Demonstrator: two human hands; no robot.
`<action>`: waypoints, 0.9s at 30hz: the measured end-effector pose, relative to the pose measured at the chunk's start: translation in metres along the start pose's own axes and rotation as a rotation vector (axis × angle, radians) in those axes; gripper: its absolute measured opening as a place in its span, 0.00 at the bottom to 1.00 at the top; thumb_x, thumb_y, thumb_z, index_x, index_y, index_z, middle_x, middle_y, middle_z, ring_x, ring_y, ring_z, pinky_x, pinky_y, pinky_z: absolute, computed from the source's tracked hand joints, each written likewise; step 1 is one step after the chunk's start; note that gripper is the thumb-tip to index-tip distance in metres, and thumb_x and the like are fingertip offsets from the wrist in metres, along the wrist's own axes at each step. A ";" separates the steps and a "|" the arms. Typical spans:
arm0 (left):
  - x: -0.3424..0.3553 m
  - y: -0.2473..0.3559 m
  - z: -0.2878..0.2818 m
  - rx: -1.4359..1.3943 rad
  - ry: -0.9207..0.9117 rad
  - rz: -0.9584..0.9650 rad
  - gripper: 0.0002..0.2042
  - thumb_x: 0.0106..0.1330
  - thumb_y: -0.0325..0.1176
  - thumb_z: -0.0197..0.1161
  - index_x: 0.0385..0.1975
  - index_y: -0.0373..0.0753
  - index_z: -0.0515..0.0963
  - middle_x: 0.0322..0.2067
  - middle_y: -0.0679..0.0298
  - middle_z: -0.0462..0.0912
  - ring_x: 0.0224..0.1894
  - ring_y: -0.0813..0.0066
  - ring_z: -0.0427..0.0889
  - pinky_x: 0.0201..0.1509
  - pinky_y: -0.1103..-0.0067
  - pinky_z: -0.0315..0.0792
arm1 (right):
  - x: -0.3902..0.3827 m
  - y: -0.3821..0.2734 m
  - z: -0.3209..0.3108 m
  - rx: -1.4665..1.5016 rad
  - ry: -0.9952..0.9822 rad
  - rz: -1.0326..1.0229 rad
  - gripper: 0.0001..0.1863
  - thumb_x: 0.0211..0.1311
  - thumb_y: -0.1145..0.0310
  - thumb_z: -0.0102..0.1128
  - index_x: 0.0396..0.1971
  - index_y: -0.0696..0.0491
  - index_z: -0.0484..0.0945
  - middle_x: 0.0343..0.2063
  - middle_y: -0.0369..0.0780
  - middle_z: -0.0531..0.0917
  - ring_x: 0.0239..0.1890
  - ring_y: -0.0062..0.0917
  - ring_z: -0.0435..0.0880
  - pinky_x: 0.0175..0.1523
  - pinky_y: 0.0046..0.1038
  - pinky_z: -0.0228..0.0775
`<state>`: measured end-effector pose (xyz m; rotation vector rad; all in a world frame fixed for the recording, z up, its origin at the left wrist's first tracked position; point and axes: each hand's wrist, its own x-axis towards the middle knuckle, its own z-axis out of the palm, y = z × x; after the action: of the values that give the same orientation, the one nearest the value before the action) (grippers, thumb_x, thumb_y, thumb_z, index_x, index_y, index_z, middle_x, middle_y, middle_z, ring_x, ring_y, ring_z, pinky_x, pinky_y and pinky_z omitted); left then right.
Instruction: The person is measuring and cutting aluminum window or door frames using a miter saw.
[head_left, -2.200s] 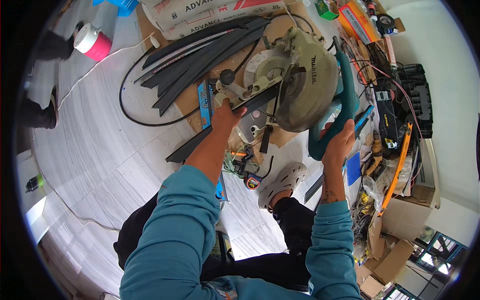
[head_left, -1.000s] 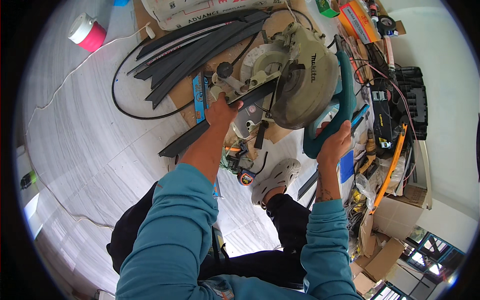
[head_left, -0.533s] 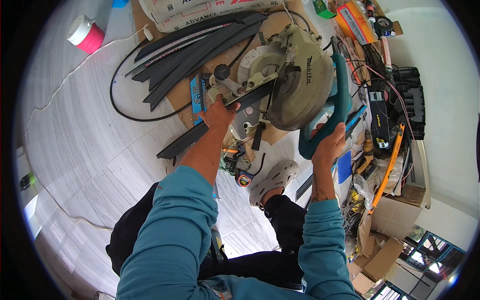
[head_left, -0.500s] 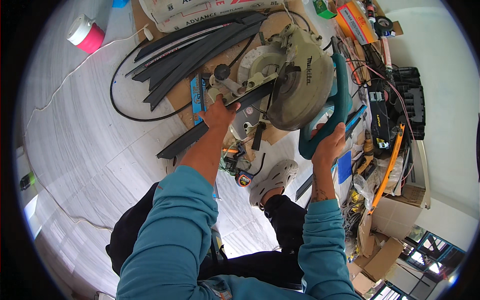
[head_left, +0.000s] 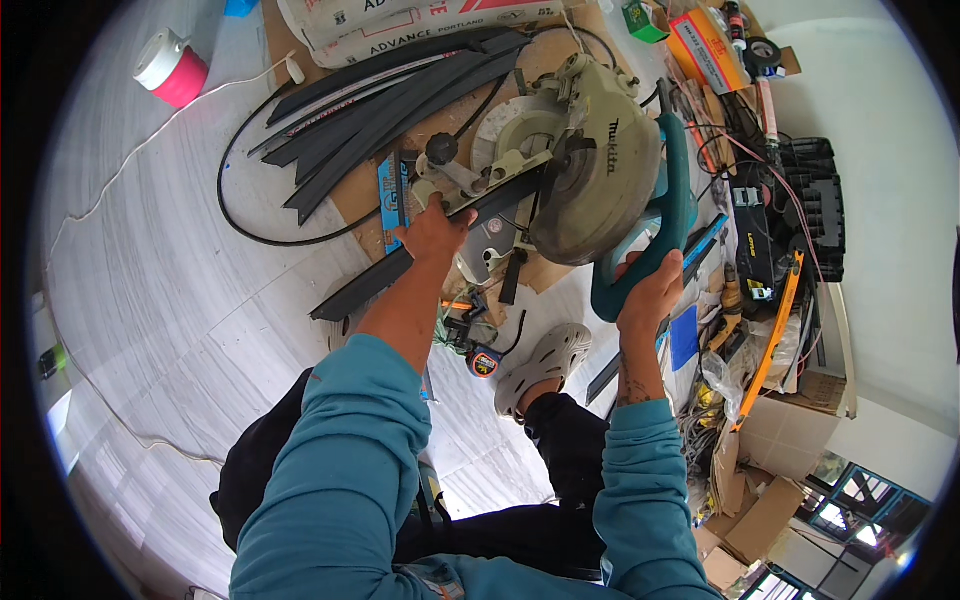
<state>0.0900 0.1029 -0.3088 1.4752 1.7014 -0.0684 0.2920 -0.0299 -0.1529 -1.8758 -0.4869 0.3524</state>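
A miter saw (head_left: 590, 190) with a round blade guard and teal handle stands on brown cardboard. My right hand (head_left: 652, 290) is wrapped round its teal handle (head_left: 672, 215). With my left hand (head_left: 436, 232) I grip a long black strip (head_left: 365, 285) against the saw's fence, near a black knob (head_left: 442, 147). One end of the strip runs under the blade guard; the other sticks out over the floor at the lower left. The guard hides the blade's lower edge and where it meets the strip.
Several black strips (head_left: 400, 115) lie fanned out beyond my left hand, beside a sack (head_left: 420, 25). A tape measure (head_left: 484, 362) rests near my shoe (head_left: 545, 370). Black cable loops across the tiles. Along the right wall are an orange level (head_left: 770, 340), a black case (head_left: 810, 210) and cardboard.
Almost nothing differs. The whole view has shifted slightly; both hands keep their grips on the strip and the saw handle.
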 end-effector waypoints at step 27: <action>0.002 -0.001 0.003 -0.003 0.044 -0.006 0.38 0.54 0.64 0.66 0.62 0.48 0.69 0.49 0.57 0.84 0.51 0.58 0.82 0.60 0.47 0.51 | 0.000 -0.004 0.001 0.003 0.021 0.043 0.26 0.72 0.47 0.38 0.37 0.58 0.72 0.21 0.42 0.79 0.18 0.26 0.78 0.25 0.27 0.70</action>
<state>0.0910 0.1027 -0.3126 1.4790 1.7403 -0.0371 0.2910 -0.0274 -0.1496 -1.8874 -0.4317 0.3615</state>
